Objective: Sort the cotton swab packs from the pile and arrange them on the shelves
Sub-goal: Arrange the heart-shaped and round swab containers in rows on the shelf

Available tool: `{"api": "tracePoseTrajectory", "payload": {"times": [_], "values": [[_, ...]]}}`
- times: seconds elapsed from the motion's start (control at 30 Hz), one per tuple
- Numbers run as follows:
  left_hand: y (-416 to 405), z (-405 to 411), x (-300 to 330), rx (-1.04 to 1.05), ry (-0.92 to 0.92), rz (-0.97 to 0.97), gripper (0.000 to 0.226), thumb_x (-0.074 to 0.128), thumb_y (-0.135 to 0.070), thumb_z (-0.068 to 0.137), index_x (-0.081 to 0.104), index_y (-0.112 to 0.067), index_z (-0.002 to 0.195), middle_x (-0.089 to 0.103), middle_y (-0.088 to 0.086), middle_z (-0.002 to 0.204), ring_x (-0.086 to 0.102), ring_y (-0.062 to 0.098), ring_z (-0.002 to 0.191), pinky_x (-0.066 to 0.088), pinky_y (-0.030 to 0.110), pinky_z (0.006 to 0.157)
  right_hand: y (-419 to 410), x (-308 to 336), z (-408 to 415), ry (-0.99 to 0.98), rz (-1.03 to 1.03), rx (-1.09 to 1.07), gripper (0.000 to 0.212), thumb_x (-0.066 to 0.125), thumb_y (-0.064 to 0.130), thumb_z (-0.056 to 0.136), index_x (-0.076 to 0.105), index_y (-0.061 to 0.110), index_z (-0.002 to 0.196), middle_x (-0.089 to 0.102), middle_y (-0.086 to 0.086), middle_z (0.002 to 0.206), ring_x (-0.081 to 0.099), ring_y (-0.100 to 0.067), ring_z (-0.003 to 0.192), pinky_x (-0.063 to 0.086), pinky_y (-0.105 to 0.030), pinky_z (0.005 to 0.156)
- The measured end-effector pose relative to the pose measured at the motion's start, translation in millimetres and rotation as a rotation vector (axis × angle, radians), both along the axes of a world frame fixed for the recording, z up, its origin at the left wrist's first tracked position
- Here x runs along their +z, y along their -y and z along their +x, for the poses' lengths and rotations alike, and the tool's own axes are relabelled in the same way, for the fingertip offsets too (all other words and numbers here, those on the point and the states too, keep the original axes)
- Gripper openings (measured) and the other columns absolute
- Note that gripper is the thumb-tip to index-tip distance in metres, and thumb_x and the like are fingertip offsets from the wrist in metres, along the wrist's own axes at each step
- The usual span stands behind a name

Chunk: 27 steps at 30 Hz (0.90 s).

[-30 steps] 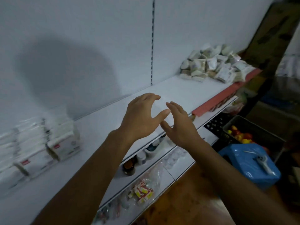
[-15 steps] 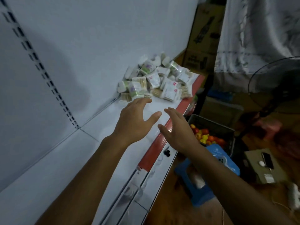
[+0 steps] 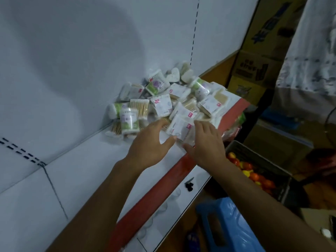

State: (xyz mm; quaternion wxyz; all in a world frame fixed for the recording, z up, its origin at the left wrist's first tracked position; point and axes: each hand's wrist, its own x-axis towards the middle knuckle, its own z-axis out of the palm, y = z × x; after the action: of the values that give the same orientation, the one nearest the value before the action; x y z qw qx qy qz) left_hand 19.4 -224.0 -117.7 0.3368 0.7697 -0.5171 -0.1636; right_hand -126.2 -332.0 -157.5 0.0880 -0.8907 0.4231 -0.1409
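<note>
Pick step: pile (image 3: 169,99) of swab packs sits far right on the white shelf (image 3: 76,179), left hand (image 3: 149,146) and right hand (image 3: 207,142) both spread, closing either side of the nearest flat pack (image 3: 180,128), thumbs touching, grip unformed; next, pinch and lift it clear.

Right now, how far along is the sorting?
Done: nothing arranged shows on the bare shelf. In hand: the left hand and right hand close on one white pack at the pile's near edge, no firm grip yet. Left: the whole pile.
</note>
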Motion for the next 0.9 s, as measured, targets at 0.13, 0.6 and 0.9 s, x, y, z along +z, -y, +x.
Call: {"api": "tracePoseTrajectory", "payload": {"times": [0.13, 0.6, 0.9], "values": [[28.4, -12.7, -6.3, 0.056, -0.012, -0.017, 0.043, 0.068, -0.033, 0.09, 0.056, -0.019, 0.129, 0.062, -0.003, 0.123, 0.057, 0.013, 0.109, 0.045, 0.027, 0.088, 30.1, -10.7, 4.6, -0.133, -0.068, 0.114, 0.093, 0.067, 0.059, 0.079, 0.031, 0.009, 0.149, 0.043, -0.011, 0.145, 0.034, -0.03, 0.137, 0.017, -0.043, 0.116], [56.7, 17.7, 17.0, -0.023, 0.125, 0.143, 0.065, 0.08, -0.023, 0.078, 0.053, -0.025, 0.137, 0.062, -0.002, 0.128, 0.061, 0.017, 0.109, 0.053, 0.036, 0.088, 84.4, 17.3, 9.0, 0.209, -0.219, 0.625, 0.078, 0.079, 0.024, 0.072, 0.048, 0.008, 0.141, 0.054, -0.01, 0.14, 0.043, -0.029, 0.134, 0.034, -0.043, 0.113], [46.2, 38.9, 21.5, 0.244, -0.135, -0.125, 0.047, 0.077, -0.03, 0.083, 0.048, -0.022, 0.119, 0.066, -0.011, 0.11, 0.068, 0.005, 0.086, 0.055, 0.019, 0.07, 86.6, 1.9, 23.9, -0.036, -0.036, 0.108, 0.068, 0.052, 0.064, 0.09, 0.043, 0.014, 0.136, 0.052, -0.007, 0.14, 0.044, -0.026, 0.13, 0.028, -0.041, 0.112]]}}
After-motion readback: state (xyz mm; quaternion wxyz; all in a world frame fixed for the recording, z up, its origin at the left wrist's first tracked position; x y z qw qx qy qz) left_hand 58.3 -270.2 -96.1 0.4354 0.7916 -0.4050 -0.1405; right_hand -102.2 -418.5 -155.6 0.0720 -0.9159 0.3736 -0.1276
